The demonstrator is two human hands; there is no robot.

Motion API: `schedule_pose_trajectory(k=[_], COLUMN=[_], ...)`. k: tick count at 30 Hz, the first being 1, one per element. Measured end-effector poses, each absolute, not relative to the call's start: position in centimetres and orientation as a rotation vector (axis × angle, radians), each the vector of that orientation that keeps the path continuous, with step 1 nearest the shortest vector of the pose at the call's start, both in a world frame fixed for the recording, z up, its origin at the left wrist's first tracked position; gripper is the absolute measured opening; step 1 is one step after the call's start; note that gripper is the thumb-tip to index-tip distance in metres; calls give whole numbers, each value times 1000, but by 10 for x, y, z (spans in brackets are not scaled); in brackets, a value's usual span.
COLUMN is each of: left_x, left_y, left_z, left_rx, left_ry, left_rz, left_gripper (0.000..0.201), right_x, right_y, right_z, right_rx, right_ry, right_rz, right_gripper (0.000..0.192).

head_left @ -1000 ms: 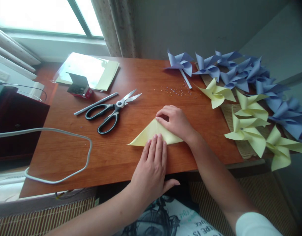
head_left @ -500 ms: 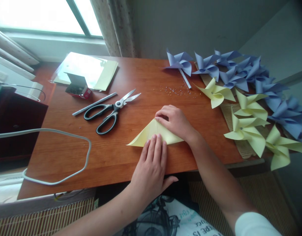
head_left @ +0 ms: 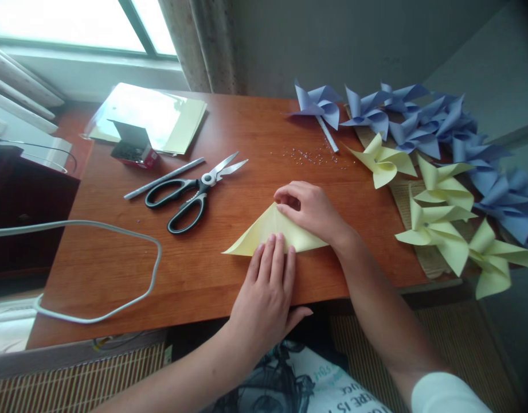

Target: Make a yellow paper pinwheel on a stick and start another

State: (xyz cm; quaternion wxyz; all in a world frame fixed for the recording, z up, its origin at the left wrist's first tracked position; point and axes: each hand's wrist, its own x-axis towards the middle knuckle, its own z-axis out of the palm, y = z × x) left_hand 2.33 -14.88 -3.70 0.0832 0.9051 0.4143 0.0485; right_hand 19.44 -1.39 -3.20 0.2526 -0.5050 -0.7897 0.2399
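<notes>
A sheet of yellow paper (head_left: 259, 232) lies on the table, folded into a triangle with its peak pointing away from me. My left hand (head_left: 266, 287) rests flat on its near edge, fingers stretched out and thumb apart. At the peak, my right hand (head_left: 309, 209) pinches the corner between thumb and fingertips, and its palm hides part of the right side of the paper. Black-handled scissors (head_left: 195, 192) lie to the left of the paper with their blades apart. Just behind them is a rolled paper stick (head_left: 164, 178).
Finished purple pinwheels (head_left: 412, 135) and yellow pinwheels (head_left: 435, 229) crowd the right side. A small red box (head_left: 147, 158) stands by a stack of paper (head_left: 188, 123) at the back left. A white cable (head_left: 154, 269) loops over the table's left. Tiny bits (head_left: 311, 156) are scattered at the back.
Little differs. The view has shifted slightly. My left hand stays flat on the paper, and my right hand remains at the peak of the triangle.
</notes>
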Motion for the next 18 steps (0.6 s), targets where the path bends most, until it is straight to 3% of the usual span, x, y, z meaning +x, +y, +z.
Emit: schedule_pose_trajectory(k=[18], left_x=[23], left_y=[-149], left_z=[-36], left_rx=[2705], left_ry=[1220], left_rz=[132], left_gripper=[101], right_x=[193], right_y=[-14], right_z=[-32], right_rx=[-1390], right_ry=[-2154], right_rz=[663], right_gripper=[6])
